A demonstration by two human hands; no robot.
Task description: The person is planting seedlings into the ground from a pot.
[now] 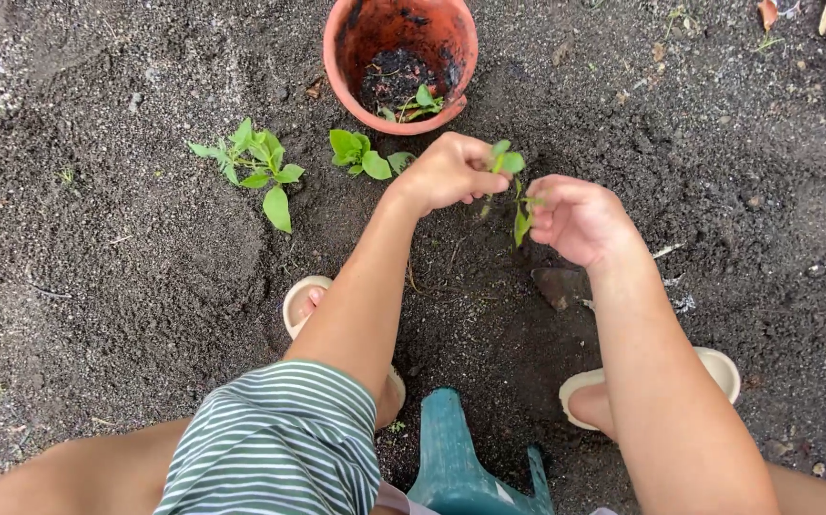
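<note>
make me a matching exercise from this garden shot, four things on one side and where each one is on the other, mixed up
Things:
1. seedling with the drooping leaf
2. terracotta pot
3. teal stool
4. largest planted seedling

Places:
A. standing in the soil at the far left of the row
B. between the person's legs at the bottom edge
C. held between the left hand and the right hand
D. on the soil above the hands, with dark earth and a small sprout inside

Pairs: 1-C, 2-D, 3-B, 4-A
</note>
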